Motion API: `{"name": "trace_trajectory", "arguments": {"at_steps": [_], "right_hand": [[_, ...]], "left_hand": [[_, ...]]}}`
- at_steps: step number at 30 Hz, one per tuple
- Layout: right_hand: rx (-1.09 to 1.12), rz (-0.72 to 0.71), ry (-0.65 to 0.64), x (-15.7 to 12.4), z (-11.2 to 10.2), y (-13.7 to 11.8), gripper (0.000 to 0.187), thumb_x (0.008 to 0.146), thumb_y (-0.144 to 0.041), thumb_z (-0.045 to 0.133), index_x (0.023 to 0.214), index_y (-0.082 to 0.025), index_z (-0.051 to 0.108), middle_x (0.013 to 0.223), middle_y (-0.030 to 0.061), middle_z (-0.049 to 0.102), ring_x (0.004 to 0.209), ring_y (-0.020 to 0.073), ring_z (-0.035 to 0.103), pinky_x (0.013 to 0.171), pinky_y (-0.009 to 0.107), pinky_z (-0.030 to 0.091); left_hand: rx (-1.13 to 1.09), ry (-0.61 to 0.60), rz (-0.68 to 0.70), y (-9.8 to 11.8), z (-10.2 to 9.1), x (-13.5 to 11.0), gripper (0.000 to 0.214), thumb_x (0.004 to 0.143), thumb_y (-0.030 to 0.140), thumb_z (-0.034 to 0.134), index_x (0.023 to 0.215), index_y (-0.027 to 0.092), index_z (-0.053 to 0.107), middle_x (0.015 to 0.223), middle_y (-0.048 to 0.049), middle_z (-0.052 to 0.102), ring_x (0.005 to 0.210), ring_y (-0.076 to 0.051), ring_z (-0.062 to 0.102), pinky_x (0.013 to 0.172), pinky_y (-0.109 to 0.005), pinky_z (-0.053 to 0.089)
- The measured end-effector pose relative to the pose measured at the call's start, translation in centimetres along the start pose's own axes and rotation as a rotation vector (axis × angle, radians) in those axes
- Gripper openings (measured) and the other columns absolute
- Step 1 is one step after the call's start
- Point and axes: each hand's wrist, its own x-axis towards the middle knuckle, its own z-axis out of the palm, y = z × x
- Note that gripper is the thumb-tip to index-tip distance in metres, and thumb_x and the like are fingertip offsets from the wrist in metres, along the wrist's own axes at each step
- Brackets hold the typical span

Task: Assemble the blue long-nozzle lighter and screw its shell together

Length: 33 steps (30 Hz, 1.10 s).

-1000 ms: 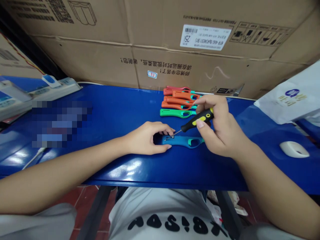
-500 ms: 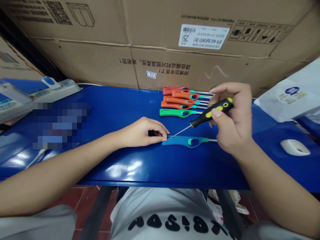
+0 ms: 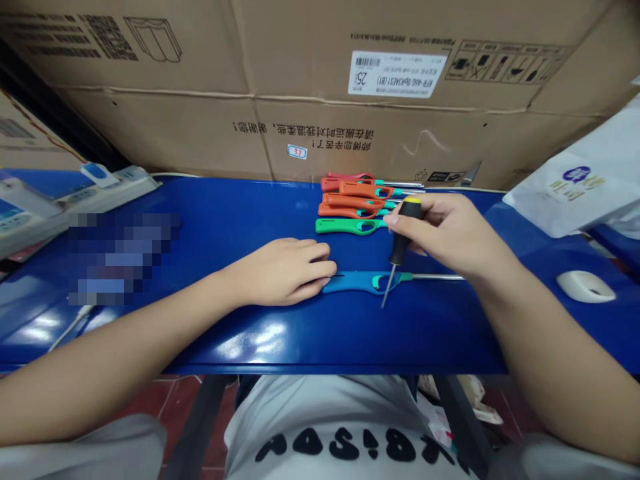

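Note:
A blue long-nosed gas lighter (image 3: 350,283) lies flat on the blue table (image 3: 280,340), its metal tube pointing right. My left hand (image 3: 287,272) rests at the handle end, fingers curled and closed on it; the fingertips hide that end. In my right hand (image 3: 453,233) is a screwdriver (image 3: 406,230) with a black and yellow handle. Its thin shaft points down and slightly left, crossing in front of the lighter's trigger opening. Behind, a green lighter (image 3: 345,227) and several orange-red lighters (image 3: 345,198) lie side by side, their tubes partly behind my right hand.
A large cardboard box (image 3: 300,80) stands along the back edge. On the left are a power strip (image 3: 75,203) and a blurred-out object (image 3: 125,257) with a cable. To the right lie a white mouse-shaped item (image 3: 585,287) and a white bag (image 3: 565,180).
The screwdriver's tip has left the blue lighter's handle end and swung right and downward, its handle now nearly upright. My left fingers have turned palm-down over the handle end.

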Motion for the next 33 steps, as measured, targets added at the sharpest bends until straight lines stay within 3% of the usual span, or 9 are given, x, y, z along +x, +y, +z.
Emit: {"name": "trace_trajectory", "arguments": {"at_steps": [3,5,7,10,14,19,24,33], "right_hand": [[-0.023,0.202,-0.095,0.1,-0.1,0.0,0.035,0.092,-0.048,0.058,0.072,-0.022,0.048,0.057,-0.005,0.046,0.048,0.0099,0.043,0.047,0.025,0.036],[-0.111,0.26,-0.199,0.0,0.0,0.0,0.034,0.096,-0.049,0.051,0.076,-0.022,0.047,0.06,-0.0037,0.05,0.05,0.0116,0.048,0.05,0.026,0.038],[-0.272,0.214,-0.335,-0.2,0.1,0.2,0.029,0.098,-0.044,0.048,0.079,-0.022,0.046,0.069,-0.0003,0.056,0.058,0.0144,0.053,0.057,0.028,0.041],[-0.494,0.034,-0.534,-0.6,0.3,0.4,0.022,0.097,-0.038,0.051,0.082,-0.021,0.048,0.085,0.0042,0.057,0.074,0.018,0.054,0.07,0.031,0.042],[-0.525,-0.021,-0.777,-1.1,0.1,0.6,0.031,0.088,-0.047,0.065,0.094,-0.021,0.052,0.098,0.0053,0.059,0.084,0.0203,0.055,0.074,0.03,0.042],[-0.548,0.051,-0.824,-1.0,0.1,0.2,0.03,0.086,-0.039,0.069,0.104,-0.02,0.053,0.096,0.0046,0.062,0.08,0.0199,0.057,0.068,0.028,0.04],[-0.526,-0.04,-0.83,-1.0,0.8,0.0,0.022,0.089,-0.037,0.067,0.093,-0.018,0.056,0.097,0.0061,0.064,0.085,0.0201,0.059,0.073,0.028,0.041],[-0.522,-0.087,-0.832,-1.5,1.7,-0.4,0.016,0.088,-0.03,0.065,0.096,-0.017,0.06,0.102,0.0078,0.066,0.094,0.0235,0.062,0.078,0.031,0.043]], "left_hand": [[0.025,-0.007,0.01,0.3,0.2,0.2,0.016,0.102,0.029,0.046,0.103,0.021,0.059,0.098,-0.007,0.061,0.083,-0.022,0.058,0.07,-0.033,0.044],[0.032,-0.006,0.018,0.5,0.3,0.3,0.016,0.101,0.03,0.046,0.102,0.021,0.059,0.097,-0.0071,0.061,0.083,-0.022,0.058,0.068,-0.033,0.044],[0.04,-0.012,0.027,0.7,0.4,0.4,0.016,0.101,0.03,0.046,0.101,0.021,0.058,0.098,-0.0073,0.061,0.082,-0.022,0.059,0.066,-0.033,0.043],[0.05,-0.031,0.027,1.0,0.5,0.7,0.015,0.101,0.029,0.045,0.099,0.021,0.058,0.097,-0.0069,0.061,0.082,-0.021,0.059,0.065,-0.033,0.042],[0.047,-0.041,-0.011,1.3,0.5,1.0,0.017,0.103,0.029,0.043,0.097,0.021,0.057,0.094,-0.005,0.062,0.08,-0.02,0.06,0.065,-0.033,0.041],[0.034,-0.06,-0.024,1.3,0.4,1.3,0.016,0.103,0.029,0.043,0.099,0.021,0.056,0.094,-0.004,0.063,0.077,-0.019,0.061,0.065,-0.033,0.041],[0.081,-0.072,0.042,1.5,0.1,1.2,0.01,0.097,0.025,0.049,0.092,0.019,0.056,0.09,-0.0054,0.064,0.074,-0.02,0.061,0.061,-0.033,0.039],[0.107,-0.062,0.035,2.2,-0.4,0.8,0.021,0.1,0.024,0.047,0.083,0.018,0.057,0.075,-0.0024,0.063,0.059,-0.018,0.058,0.056,-0.034,0.035]]}}
